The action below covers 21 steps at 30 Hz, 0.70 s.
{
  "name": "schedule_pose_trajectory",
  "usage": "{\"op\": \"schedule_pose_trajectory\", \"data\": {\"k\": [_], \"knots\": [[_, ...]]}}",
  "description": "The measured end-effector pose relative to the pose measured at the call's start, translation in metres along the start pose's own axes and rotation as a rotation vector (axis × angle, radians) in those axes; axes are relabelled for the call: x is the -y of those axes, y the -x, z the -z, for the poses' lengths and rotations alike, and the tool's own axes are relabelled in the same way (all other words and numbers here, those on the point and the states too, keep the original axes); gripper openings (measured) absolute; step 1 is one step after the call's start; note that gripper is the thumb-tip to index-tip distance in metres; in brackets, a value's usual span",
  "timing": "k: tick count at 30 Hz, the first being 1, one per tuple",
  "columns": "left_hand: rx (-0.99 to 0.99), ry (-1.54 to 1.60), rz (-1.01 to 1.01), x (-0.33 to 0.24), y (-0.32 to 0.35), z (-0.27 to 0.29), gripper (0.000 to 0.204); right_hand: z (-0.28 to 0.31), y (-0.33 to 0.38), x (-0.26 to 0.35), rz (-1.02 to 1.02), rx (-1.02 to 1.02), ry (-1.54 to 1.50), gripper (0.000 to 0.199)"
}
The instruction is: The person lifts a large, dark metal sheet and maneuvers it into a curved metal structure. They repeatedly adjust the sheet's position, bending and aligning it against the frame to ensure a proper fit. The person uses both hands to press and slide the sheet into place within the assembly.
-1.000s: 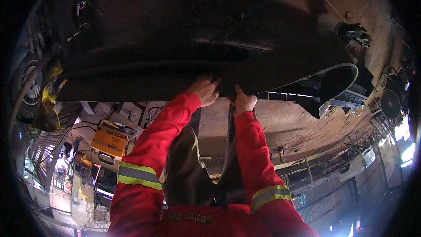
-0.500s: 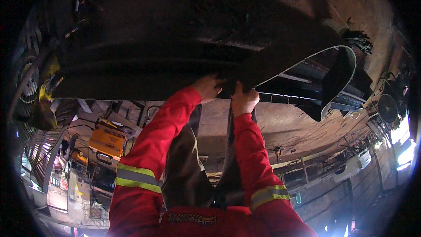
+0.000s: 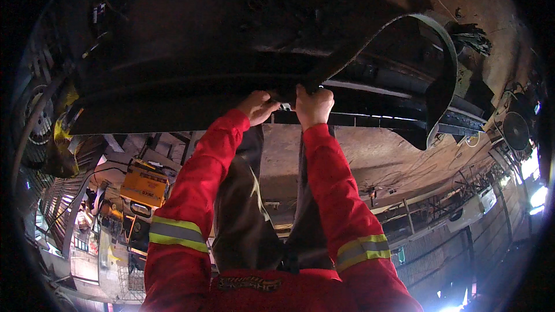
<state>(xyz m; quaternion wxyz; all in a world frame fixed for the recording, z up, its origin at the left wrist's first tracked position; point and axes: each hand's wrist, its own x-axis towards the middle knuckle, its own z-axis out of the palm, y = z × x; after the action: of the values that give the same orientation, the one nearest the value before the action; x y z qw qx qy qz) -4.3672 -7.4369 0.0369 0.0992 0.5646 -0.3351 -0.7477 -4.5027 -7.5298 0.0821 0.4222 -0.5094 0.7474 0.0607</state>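
A long, wide, dark flexible strip (image 3: 450, 51), rubber-like in look, stretches across in front of me and bends up into a loop at the right. My left hand (image 3: 258, 107) has its fingers closed at the strip near the middle. Just right of it, my right hand (image 3: 313, 106) is closed on the strip where it folds back toward the loop. A small pale spot shows between the hands; I cannot make out what it is. Deep shadow hides the fingertips and much of the strip. Under the loop run long metal rails (image 3: 370, 90).
An orange box-shaped machine (image 3: 144, 186) with a handle stands at the left. Beyond the strip's left end are a yellow piece (image 3: 65, 153) and a toothed wheel (image 3: 39, 112). At the right are a ragged dark bundle (image 3: 474, 39) and a round disc (image 3: 515, 130).
Both hands have drawn closer together and slightly away from me. The loop at the right has risen and opened wider, baring more of the rails under it.
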Motion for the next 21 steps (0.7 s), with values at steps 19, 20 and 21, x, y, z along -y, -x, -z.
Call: {"op": "schedule_pose_trajectory", "data": {"k": [19, 20, 21], "knots": [[0.032, 0.053, 0.074, -0.016, 0.000, -0.006, 0.059, 0.042, 0.004, -0.033, -0.190, -0.130, -0.563, 0.025], [0.083, -0.038, 0.115, -0.041, 0.006, 0.003, 0.064, 0.045, 0.011, -0.037, -0.249, -0.141, -0.665, 0.025], [0.123, -0.134, 0.159, -0.056, 0.010, 0.008, 0.069, 0.047, 0.017, -0.037, -0.302, -0.142, -0.774, 0.025]]}}
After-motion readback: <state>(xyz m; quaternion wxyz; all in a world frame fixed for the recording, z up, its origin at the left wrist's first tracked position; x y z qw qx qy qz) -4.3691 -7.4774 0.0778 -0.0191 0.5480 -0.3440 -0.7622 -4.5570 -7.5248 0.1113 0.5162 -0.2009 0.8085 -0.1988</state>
